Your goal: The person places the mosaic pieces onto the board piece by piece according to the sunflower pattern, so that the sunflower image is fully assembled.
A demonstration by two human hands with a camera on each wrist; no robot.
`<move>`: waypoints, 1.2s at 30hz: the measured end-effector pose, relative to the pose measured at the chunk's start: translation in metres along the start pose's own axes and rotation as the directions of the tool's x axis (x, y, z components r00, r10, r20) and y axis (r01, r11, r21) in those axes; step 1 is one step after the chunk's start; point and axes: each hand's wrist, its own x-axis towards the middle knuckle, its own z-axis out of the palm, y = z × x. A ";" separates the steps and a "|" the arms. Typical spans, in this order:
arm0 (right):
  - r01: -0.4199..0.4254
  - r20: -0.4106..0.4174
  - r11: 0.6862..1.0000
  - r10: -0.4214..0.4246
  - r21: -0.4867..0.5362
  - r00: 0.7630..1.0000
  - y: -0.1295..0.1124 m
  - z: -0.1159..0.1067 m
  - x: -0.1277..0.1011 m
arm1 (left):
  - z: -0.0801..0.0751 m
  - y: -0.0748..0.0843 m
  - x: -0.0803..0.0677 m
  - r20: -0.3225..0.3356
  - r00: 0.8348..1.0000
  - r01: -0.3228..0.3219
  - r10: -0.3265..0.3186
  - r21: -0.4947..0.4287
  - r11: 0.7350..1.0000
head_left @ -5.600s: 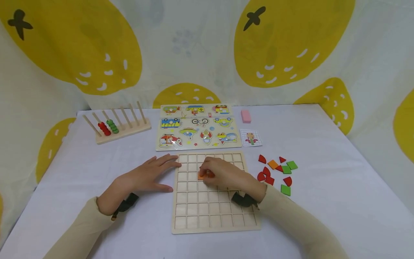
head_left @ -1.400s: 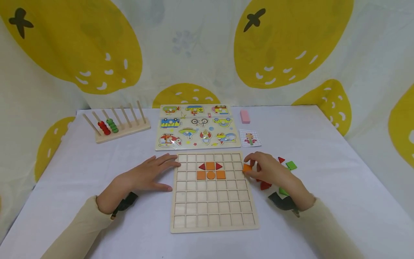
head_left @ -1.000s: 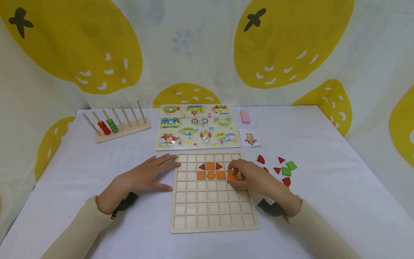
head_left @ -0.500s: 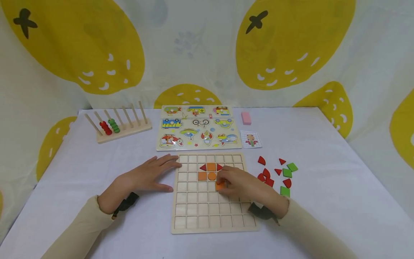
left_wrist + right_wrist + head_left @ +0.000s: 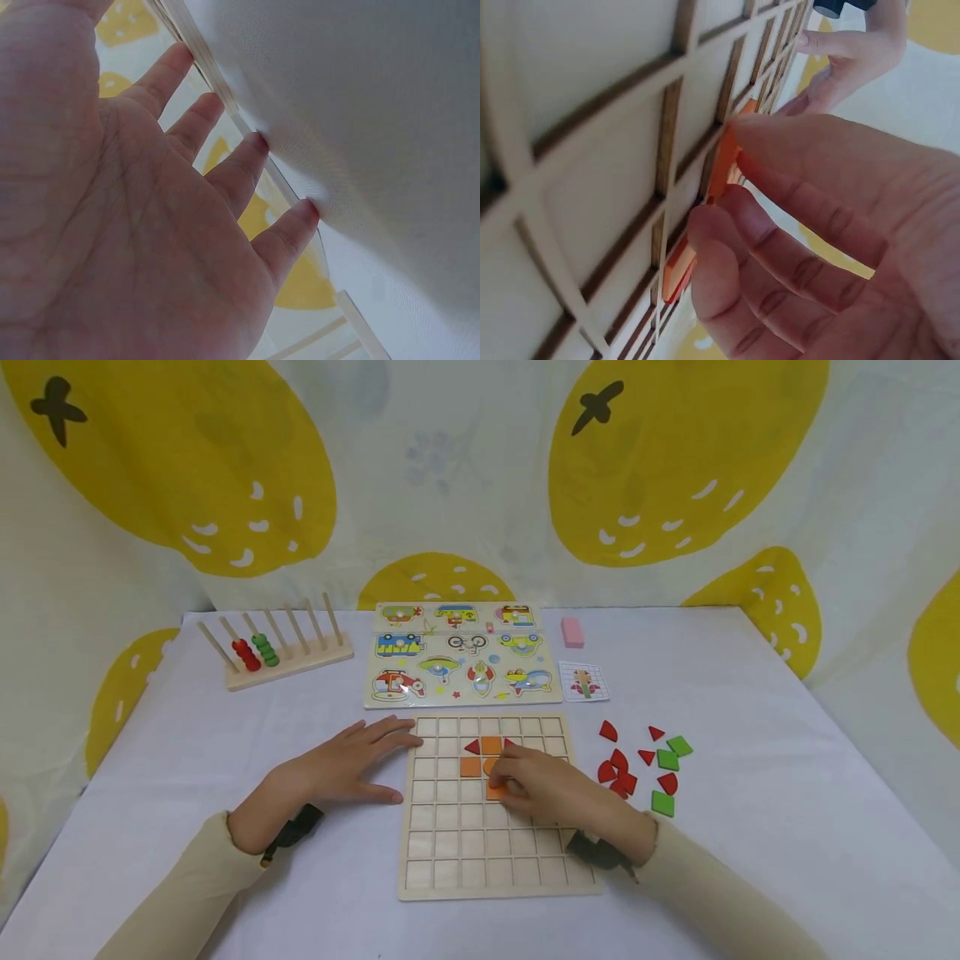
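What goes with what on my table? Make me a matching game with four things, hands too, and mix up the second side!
Column one
1. pink block
2. left hand
3. peg stand
4. right hand

Column two
A. pinches an orange tile
B. bears red beads and green beads
C. lies just beyond the picture card
D. at the grid board's left edge

Pairs: 1-C, 2-D, 3-B, 4-A

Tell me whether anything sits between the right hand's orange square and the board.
Nothing visible does: the right hand holds the orange square at the board, next to the orange circle, and no piece shows between, though the fingers hide part of that spot.
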 end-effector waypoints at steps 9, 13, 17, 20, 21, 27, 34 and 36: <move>0.004 -0.009 1.000 -0.004 0.000 1.000 0.002 0.002 0.002 | -0.002 0.002 0.000 0.005 1.000 0.008 -0.008 0.014 1.000; -0.022 -0.011 1.000 0.022 0.013 1.000 0.004 0.000 -0.003 | -0.003 0.003 0.000 0.005 1.000 0.007 -0.007 0.010 1.000; -0.073 -0.002 0.996 0.073 0.046 0.997 0.011 -0.006 -0.007 | -0.004 0.003 -0.001 0.004 1.000 0.000 0.000 0.007 1.000; -0.100 -0.002 0.993 0.100 0.069 0.995 0.020 -0.012 -0.010 | -0.003 0.003 -0.001 -0.002 1.000 -0.005 0.005 0.013 1.000; -0.102 -0.006 0.992 0.102 0.069 0.995 0.023 -0.014 -0.012 | -0.002 0.002 -0.001 -0.003 1.000 -0.006 0.006 0.015 1.000; -0.097 -0.062 0.993 0.101 0.059 0.993 0.043 -0.025 -0.019 | 0.000 -0.001 -0.001 -0.011 1.000 -0.019 0.019 0.024 1.000; -0.085 -0.146 0.995 0.091 0.046 0.985 0.062 -0.039 -0.031 | 0.002 -0.002 0.000 -0.010 1.000 -0.016 0.016 0.016 1.000; -0.107 -0.169 0.993 0.114 0.050 0.979 0.065 -0.043 -0.035 | 0.002 -0.002 0.000 -0.011 1.000 -0.018 0.018 0.016 1.000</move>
